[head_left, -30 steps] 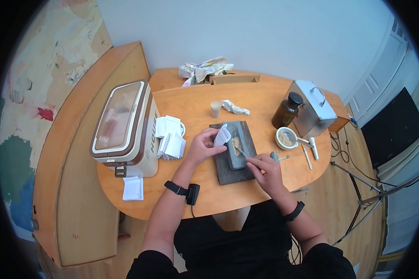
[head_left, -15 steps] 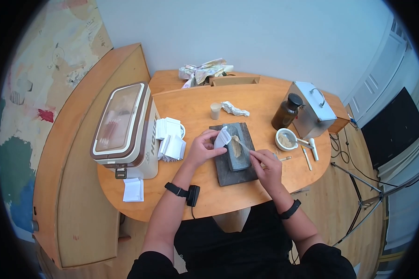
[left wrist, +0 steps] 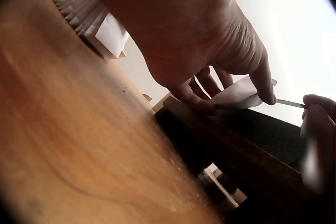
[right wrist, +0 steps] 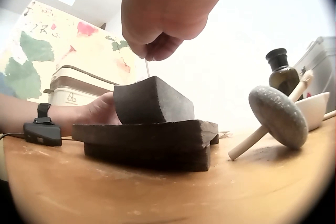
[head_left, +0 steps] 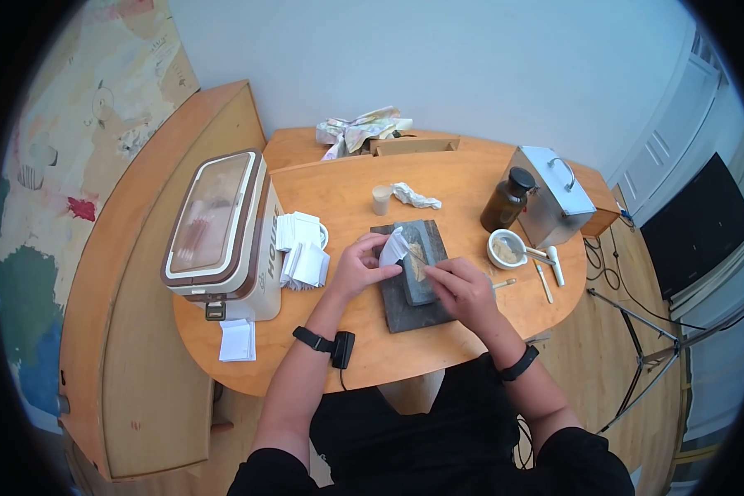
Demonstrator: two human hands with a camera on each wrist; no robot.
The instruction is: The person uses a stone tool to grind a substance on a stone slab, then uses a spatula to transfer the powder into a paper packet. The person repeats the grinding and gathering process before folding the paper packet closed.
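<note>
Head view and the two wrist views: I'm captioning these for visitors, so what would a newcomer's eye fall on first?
Probably the large cream-and-brown box at the left end of the table. Next, mid-table, the left hand holds white paper in its fingers and the right hand a thin tool, at a grey block on a dark slab. Farther right, a brown bottle stands beside a silvery case.

left hand [head_left: 357, 266]: thumb-and-finger pinch | right hand [head_left: 466, 293]: curled, pinching | forearms [head_left: 296, 384]: angled inward

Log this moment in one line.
left hand: holds white paper | right hand: holds thin tool | grey block: tan material on top
</note>
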